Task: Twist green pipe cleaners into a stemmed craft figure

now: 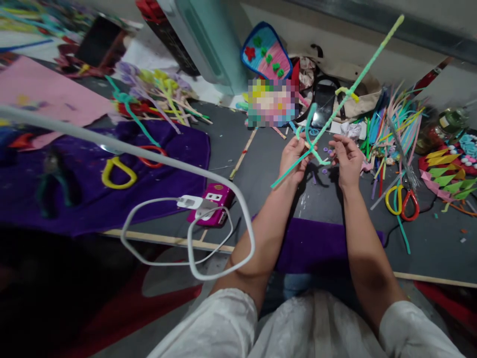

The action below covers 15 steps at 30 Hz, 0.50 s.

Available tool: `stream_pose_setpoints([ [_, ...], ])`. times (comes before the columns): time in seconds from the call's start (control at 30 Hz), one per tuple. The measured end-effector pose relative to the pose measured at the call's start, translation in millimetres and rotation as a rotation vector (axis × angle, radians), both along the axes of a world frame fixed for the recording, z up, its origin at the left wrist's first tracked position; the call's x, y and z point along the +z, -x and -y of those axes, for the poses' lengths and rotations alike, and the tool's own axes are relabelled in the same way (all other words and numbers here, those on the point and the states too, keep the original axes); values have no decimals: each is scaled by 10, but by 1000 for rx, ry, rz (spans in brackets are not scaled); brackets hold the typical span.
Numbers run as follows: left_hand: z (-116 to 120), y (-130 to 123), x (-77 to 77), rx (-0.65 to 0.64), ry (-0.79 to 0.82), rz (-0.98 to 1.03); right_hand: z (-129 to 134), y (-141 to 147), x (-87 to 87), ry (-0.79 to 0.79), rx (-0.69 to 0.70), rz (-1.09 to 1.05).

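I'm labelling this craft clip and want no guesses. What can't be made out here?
Head view:
- Pixelated patch: its content is masked.
- Left hand and right hand on the green pipe cleaner: the grip is too small to see.
- Pliers: blurred.
- White cable: left edge cuts it.

Hands (298,156) (346,159) side by side over mat (261,189), stem (335,107) held between.

Left hand pinching stem low, right hand just right of it; stem slanting up and away to the right. Beads (328,149) on mat between hands. Scissors (402,201) right of right hand, with pile of stems (391,124) behind. Phone (211,204) left of left arm, cable (179,204) plugged into it and looping nearer. Cloth (93,199) farther left, pliers (52,179) and second scissors (128,166) on it. Flowers (160,89) behind cloth. Bag (266,52) beyond hands, against wall.
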<state>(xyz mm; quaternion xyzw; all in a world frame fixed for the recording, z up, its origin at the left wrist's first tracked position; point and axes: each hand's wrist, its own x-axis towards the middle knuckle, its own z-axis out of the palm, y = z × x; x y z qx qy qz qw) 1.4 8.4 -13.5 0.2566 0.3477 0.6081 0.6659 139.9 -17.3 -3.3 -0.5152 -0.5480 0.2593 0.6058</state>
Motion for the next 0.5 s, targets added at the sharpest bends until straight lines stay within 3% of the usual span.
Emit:
stream_pose_setpoints([
  [0.1,39,-31,29,7,32,-47,-19,27,-50,-14,-3,26],
  [0.23,72,-62,60,39,37,-16,-1,-17,-65,-162,-267,101],
  [0.3,82,-76,68,55,38,-10,46,-38,-16,-196,-320,198],
  [0.5,103,-109,59,105,55,-50,198,40,172,-163,-177,562],
])
